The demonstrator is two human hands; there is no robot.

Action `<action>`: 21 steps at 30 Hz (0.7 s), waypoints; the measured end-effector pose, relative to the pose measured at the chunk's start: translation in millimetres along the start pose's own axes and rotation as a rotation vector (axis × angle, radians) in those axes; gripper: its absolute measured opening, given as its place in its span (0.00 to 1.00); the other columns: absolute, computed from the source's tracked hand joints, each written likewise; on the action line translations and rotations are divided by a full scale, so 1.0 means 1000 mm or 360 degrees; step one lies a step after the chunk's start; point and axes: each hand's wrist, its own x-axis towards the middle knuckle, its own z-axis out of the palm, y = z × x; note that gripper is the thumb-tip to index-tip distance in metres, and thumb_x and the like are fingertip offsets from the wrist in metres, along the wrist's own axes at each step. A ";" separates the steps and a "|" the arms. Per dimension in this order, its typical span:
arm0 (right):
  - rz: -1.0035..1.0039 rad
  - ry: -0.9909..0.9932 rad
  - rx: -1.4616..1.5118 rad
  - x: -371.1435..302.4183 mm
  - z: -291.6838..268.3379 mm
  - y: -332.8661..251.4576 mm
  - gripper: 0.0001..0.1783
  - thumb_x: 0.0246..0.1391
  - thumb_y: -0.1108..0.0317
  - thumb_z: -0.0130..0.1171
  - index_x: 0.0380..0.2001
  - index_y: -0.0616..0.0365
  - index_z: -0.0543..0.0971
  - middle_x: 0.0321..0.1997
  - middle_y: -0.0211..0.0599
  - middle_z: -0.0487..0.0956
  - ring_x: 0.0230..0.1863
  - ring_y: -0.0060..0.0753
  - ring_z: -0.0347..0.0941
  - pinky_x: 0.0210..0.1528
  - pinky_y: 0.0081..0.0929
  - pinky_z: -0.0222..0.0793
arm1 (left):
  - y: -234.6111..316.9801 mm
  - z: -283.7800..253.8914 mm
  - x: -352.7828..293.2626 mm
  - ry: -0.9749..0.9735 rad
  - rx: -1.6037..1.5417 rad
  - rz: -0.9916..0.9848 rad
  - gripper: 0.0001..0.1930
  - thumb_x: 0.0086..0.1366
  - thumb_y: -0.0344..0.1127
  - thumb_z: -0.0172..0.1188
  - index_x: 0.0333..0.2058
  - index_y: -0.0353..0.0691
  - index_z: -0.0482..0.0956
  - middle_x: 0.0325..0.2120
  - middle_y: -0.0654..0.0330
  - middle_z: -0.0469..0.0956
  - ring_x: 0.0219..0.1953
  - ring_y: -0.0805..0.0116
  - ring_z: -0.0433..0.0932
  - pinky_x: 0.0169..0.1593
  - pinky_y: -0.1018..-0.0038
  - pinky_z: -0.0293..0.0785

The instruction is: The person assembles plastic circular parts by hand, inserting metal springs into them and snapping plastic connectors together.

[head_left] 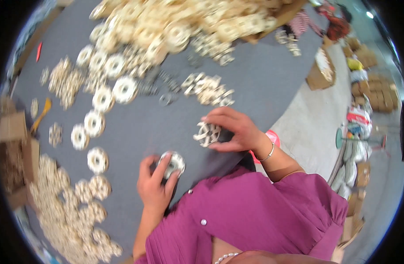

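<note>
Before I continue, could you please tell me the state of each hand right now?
Left hand: touching a white ring; whether it grips firmly cannot be told.
Right hand: closed on a cream openwork piece.

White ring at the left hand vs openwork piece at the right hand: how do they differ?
Shape: the white ring has a broad, round rim; the openwork piece is a cage of curved struts with gaps.
Hand: the white ring is at the left hand, the openwork piece at the right hand.
Position: the white ring is nearer the purple shirt than the openwork piece.
Shared: both pale.
</note>
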 end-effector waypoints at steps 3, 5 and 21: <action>0.0293 0.1109 -0.0125 -0.016 -0.041 0.053 0.33 0.51 0.63 0.77 0.60 0.61 0.79 0.49 0.40 0.82 0.43 0.27 0.79 0.43 0.26 0.77 | -0.002 -0.003 -0.005 0.0047 -0.0031 0.0125 0.27 0.51 0.30 0.76 0.53 0.42 0.87 0.48 0.56 0.77 0.45 0.58 0.80 0.48 0.67 0.78; 0.0918 0.1385 -0.0340 -0.032 -0.090 0.119 0.35 0.54 0.60 0.76 0.61 0.64 0.78 0.45 0.42 0.83 0.38 0.26 0.79 0.42 0.25 0.76 | 0.003 -0.007 -0.004 -0.0034 -0.0088 -0.0037 0.25 0.51 0.30 0.76 0.51 0.42 0.87 0.49 0.55 0.77 0.45 0.59 0.80 0.48 0.67 0.78; 0.0260 0.0568 -0.0447 0.006 -0.017 0.042 0.34 0.48 0.62 0.77 0.59 0.59 0.79 0.52 0.31 0.79 0.47 0.24 0.78 0.51 0.26 0.76 | 0.003 -0.004 -0.003 0.0016 -0.0175 0.0024 0.22 0.53 0.27 0.75 0.49 0.41 0.88 0.48 0.55 0.79 0.46 0.59 0.81 0.48 0.69 0.78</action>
